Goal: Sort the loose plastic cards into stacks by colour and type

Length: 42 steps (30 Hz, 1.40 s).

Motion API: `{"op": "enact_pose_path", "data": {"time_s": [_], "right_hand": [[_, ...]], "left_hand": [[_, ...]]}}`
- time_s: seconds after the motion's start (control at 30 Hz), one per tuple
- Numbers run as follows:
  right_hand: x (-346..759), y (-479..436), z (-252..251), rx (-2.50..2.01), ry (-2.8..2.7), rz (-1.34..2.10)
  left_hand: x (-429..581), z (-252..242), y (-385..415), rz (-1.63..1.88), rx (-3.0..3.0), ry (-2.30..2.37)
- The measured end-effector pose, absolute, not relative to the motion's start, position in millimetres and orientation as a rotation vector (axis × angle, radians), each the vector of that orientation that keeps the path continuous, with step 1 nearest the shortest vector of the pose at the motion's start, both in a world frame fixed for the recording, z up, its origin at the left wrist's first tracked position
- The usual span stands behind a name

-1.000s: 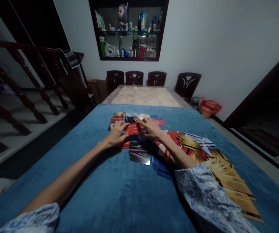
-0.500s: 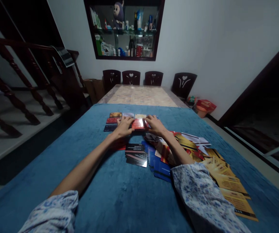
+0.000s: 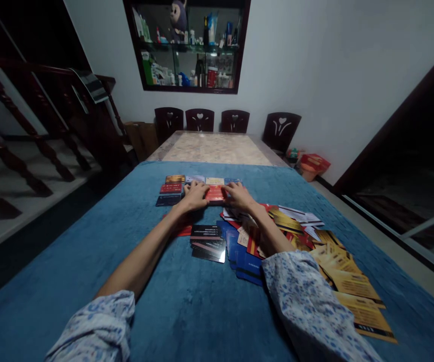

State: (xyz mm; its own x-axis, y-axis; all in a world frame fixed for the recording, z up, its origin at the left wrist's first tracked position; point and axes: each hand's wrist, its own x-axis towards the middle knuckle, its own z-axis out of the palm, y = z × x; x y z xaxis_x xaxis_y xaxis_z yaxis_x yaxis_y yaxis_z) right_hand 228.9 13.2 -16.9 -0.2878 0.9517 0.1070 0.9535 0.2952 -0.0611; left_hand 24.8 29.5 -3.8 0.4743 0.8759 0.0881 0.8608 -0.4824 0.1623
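A red card (image 3: pixel 215 192) lies about flat in the card rows, with my two hands at its short sides. My left hand (image 3: pixel 194 196) has its thumb and fingers closed at the card's left edge. At the right edge, the curled fingers of my right hand (image 3: pixel 240 196) touch the card. Behind it are a gold card (image 3: pixel 175 179), a pale card (image 3: pixel 195 179), a cream card (image 3: pixel 214 181) and a blue card (image 3: pixel 233 180). Left of my left hand sit a dark red card (image 3: pixel 170 188) and a dark navy card (image 3: pixel 168 200). My hands hide parts of the rows.
Nearer me lie a fan of black cards (image 3: pixel 208 244), blue cards (image 3: pixel 247 265) and red cards (image 3: pixel 182 230) under my left forearm. Many gold cards (image 3: pixel 352 281) spread to the right on the blue cloth (image 3: pixel 156 311). Chairs (image 3: pixel 235 120) line the table's far end.
The red card has gone from tilted and shiny with glare to about flat. My hands stay at its sides. The whole view has shifted slightly.
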Motion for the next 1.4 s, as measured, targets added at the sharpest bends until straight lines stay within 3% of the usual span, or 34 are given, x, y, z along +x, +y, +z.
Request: {"op": "enact_pose_path", "data": {"time_s": [1.4], "right_hand": [[234.3,18.1,-32.7,-1.727,-2.368,0.045]], "left_hand": [[20.4,-20.3,49.0,0.21,2.638,1.421]]}}
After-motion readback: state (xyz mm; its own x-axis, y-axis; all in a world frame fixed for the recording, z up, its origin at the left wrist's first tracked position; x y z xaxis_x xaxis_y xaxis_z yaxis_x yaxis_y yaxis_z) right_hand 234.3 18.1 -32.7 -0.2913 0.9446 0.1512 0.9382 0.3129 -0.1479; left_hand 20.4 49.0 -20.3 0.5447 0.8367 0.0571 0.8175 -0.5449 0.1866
